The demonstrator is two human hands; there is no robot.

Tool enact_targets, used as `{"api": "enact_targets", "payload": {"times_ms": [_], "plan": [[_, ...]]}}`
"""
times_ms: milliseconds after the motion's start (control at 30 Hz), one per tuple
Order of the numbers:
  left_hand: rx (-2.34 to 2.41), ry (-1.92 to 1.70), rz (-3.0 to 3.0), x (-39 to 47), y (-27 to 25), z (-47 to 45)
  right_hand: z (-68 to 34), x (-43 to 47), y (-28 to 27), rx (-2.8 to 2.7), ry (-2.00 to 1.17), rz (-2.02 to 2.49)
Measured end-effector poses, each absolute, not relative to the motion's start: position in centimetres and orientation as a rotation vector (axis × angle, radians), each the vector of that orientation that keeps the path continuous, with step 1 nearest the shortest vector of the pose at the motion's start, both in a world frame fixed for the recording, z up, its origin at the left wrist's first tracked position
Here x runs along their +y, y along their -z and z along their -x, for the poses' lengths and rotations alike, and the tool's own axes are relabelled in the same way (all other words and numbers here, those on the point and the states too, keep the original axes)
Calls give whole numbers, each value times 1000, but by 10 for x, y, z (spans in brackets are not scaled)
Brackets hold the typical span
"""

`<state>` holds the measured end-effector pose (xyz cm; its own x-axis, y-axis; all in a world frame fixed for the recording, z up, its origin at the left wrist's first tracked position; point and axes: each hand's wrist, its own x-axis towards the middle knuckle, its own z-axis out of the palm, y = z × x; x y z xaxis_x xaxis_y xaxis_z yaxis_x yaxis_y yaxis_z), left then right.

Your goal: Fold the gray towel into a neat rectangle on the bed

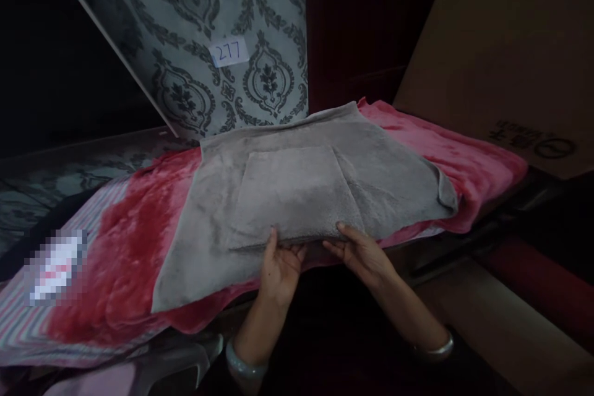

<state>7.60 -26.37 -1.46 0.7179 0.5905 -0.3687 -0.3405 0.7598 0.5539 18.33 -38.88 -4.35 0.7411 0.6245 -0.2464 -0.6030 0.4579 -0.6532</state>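
A plush grey towel, folded into a neat rectangle [292, 192], lies at the middle of a larger spread grey cloth [195, 260]. Whether the two are separate pieces I cannot tell. My left hand [284, 265] grips the near edge of the folded towel, thumb up at the edge and fingers curled below it. To its right, my right hand [359, 253] pinches the same edge near its right corner, thumb on top. The fingertips of both hands are partly hidden under the fabric.
Beneath the grey cloth is a red and pink plush blanket [120, 266] over striped fabric [23, 328]. A large cardboard box [501, 55] stands at the back right. Patterned wallpaper [264, 6] behind bears a paper label [229, 51] reading 277. A grey plastic object [185, 359] sits at the lower left.
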Motion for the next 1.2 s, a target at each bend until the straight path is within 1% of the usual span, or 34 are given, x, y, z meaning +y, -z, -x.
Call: {"api": "enact_targets", "payload": {"times_ms": [267,367,467,600,733,833,1067,1200], "plan": [[736,-713,-488,-255,2,-92,-182,-395,46,-51,-757,800],[749,-756,-592,-234,0,-69,-197,-400,43,-94,-816,776],[806,-691,-756,-199,-3,-29,-221,-395,41,-108,-866,837],[931,-724,-822,-153,-11,27,-260,-365,37,-215,-690,1168],[1115,-739,-915,-131,-13,52,-298,-317,21,-540,-423,1809],[1140,-749,-917,-127,-8,51,-318,-280,6,-785,-409,2134],[1095,-809,-930,-129,3,45,-316,-216,-16,-952,-541,2238],[1025,-899,-1052,-127,-3,45,-298,-209,-19,-954,-530,2180]]}}
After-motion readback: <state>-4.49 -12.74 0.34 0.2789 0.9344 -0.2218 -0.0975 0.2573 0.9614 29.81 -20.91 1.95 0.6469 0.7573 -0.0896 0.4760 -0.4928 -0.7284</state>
